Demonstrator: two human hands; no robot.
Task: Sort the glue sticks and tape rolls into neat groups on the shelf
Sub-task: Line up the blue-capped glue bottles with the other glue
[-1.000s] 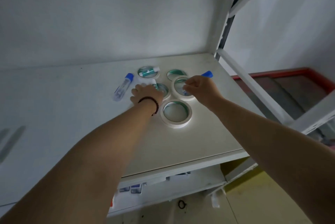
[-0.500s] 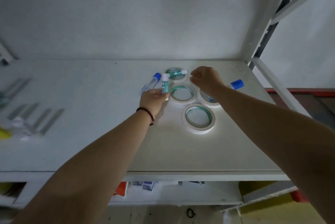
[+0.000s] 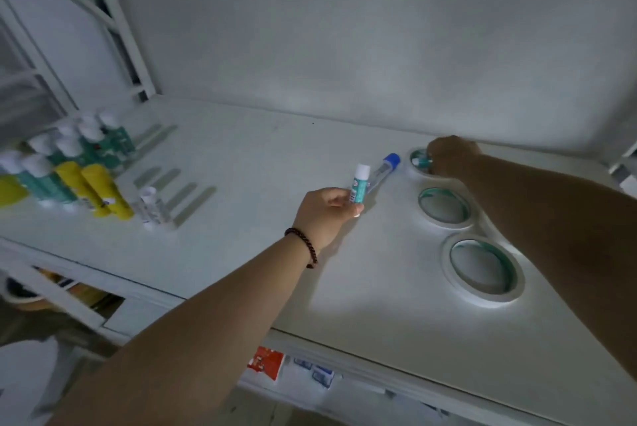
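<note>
Left hand (image 3: pixel 325 215) pinches something upright; right hand (image 3: pixel 450 156), knuckles up, curls downward, arm outstretched.

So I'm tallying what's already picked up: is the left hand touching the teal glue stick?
Touching. The head view shows the left hand pinching the teal glue stick upright, fingers curled around its lower end.

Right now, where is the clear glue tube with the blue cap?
In the head view, the clear glue tube with the blue cap lies mid-shelf, just right of the left hand and left of the far tape roll.

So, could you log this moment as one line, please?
left hand: holds teal glue stick | right hand: on far tape roll, grip unclear
</note>
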